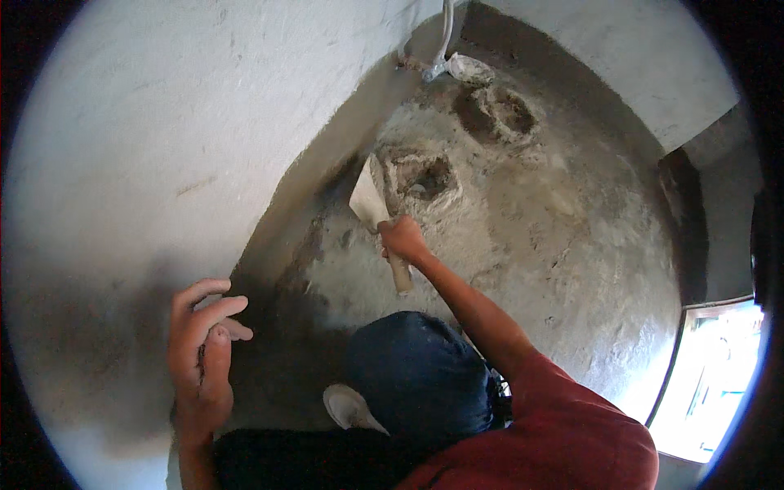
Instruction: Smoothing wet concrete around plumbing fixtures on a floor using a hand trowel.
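My right hand is closed on a pointing trowel, near where its blade meets the neck. The pale handle sticks out below my fist toward me. Dried mortar or dust coats the blade, which lies just left of a rough square hole in the cement floor. Whether the blade touches the floor, I cannot tell. My left hand is raised beside the white wall, its dusty fingers loosely bent and apart, with nothing in them.
Another rough-edged hole lies farther back, beside a whitish lump and a grey pipe in the corner. Bare cement bands the wall's base. My bent knee and pale shoe are close below. A bright opening stands right.
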Demonstrator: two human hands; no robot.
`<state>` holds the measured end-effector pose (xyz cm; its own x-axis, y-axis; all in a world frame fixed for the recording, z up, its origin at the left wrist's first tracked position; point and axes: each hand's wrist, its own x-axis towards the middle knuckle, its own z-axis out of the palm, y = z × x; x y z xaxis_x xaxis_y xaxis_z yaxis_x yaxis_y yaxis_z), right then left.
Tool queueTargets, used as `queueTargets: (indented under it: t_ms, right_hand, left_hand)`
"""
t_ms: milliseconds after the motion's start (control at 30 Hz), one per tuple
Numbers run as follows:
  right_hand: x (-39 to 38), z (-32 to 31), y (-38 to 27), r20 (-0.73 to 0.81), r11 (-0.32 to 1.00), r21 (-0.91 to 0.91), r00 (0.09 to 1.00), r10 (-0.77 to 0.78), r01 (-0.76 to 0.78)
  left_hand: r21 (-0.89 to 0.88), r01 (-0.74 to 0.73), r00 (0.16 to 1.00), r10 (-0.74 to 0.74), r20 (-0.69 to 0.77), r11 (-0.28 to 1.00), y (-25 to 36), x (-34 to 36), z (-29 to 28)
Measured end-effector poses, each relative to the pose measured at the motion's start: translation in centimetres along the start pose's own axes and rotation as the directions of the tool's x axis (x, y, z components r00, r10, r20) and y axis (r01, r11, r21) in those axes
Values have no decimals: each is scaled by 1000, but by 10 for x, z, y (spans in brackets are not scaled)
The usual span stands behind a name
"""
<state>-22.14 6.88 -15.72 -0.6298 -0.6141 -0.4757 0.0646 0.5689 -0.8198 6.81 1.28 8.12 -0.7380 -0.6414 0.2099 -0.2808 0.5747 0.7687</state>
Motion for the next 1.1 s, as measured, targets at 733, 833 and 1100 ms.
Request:
queueTargets:
  t_ms: [733, 833, 1100]
  right_hand:
    - [21, 34, 21, 33, 919, 391, 999, 39, -49]
    - [13, 48, 19, 75, 955, 261, 989, 124, -139]
    - [46, 79, 0, -48, 906, 405, 987, 153, -121]
  left_hand:
    - [60, 45, 998, -47, 32, 997, 1, 6, 11]
    - [79, 49, 998, -53, 44, 996, 0, 6, 11]
    - [85, 53, 998, -55, 20, 995, -7, 1, 11]
